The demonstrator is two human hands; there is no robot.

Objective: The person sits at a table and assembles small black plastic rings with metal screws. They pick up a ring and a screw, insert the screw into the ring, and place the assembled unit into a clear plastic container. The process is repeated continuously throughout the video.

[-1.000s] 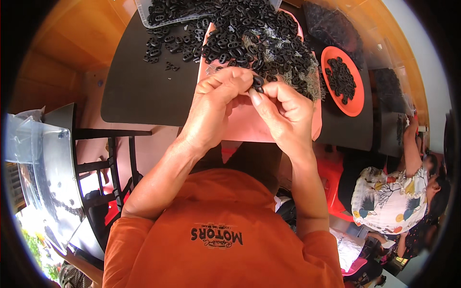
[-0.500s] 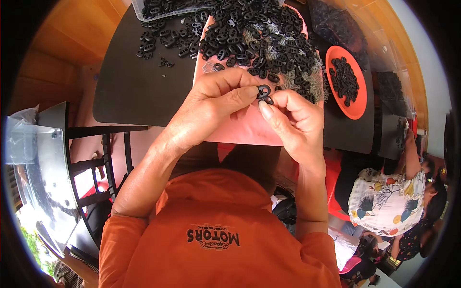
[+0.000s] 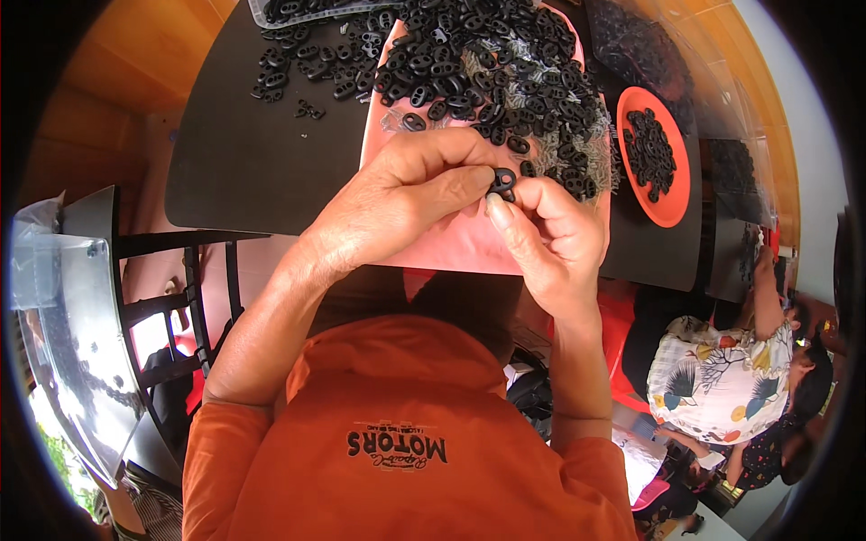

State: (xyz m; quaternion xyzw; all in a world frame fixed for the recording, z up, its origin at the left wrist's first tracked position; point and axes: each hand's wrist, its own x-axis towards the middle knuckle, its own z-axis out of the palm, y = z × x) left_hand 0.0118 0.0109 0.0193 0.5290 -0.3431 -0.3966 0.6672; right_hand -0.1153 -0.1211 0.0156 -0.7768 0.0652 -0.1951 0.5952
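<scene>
Over a pink sheet [image 3: 433,249], my left hand [image 3: 410,194] pinches a black oval cord lock [image 3: 504,178] with round holes between thumb and fingers. My right hand [image 3: 550,230] is closed in a pinch at the lower side of the same cord lock, thumb tip on a small black plastic part [image 3: 507,196]. That part touches the cord lock; how far it sits inside is hidden by the fingertips. Just beyond my hands lies a heap of black cord locks [image 3: 442,68], mixed with small clear-silvery springs [image 3: 541,149].
A clear tray [image 3: 316,16] stands at the far left of the dark table [image 3: 262,171]. On the right, an orange plate [image 3: 672,194] holds small black parts [image 3: 649,153]. Dark pieces in plastic bags [image 3: 645,54] lie beyond. Another person in a floral top [image 3: 713,379] sits at right.
The small black part in my right hand has come up against the cord lock, and the lock has turned slightly. My two hands are closer together, and the view has shifted a little.
</scene>
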